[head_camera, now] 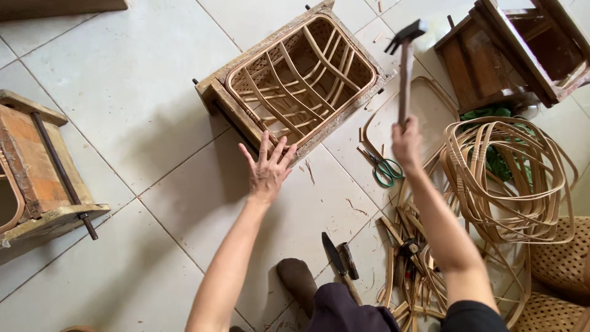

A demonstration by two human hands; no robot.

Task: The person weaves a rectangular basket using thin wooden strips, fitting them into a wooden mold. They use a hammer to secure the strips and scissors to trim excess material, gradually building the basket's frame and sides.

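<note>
- The right grip (407, 140) is clenched around the lower end of a wooden-handled hammer (404, 67), raised so that the dark metal head points up and to the left, above the tiled floor (123, 92).
- The left grip (268, 169) is released, fingers spread flat, its fingertips touching the near edge of a wooden frame (216, 92) that lies on the floor.
- Inside that frame sits a rectangular woven basket (301, 77), open side up, with curved bamboo ribs crossing its lattice bottom.
- The hammer head hangs to the right of the basket's far corner, apart from it.
- Green-handled scissors (384, 169) lie on the floor just below the right grip, beside a loose strip of bamboo.
- A large coil of bamboo strips (510, 178) lies to the right of the right forearm, with short offcuts scattered near it.
- A dark-bladed knife (335, 253) rests on the floor between the two arms, close to the person's foot (298, 280).
- A second wooden frame (37, 166) stands at the left edge, well apart from the hands; another wooden box (510, 49) sits at the top right.
- Woven panels (562, 264), possibly finished baskets, show at the bottom right, cut off by the picture's edge.
</note>
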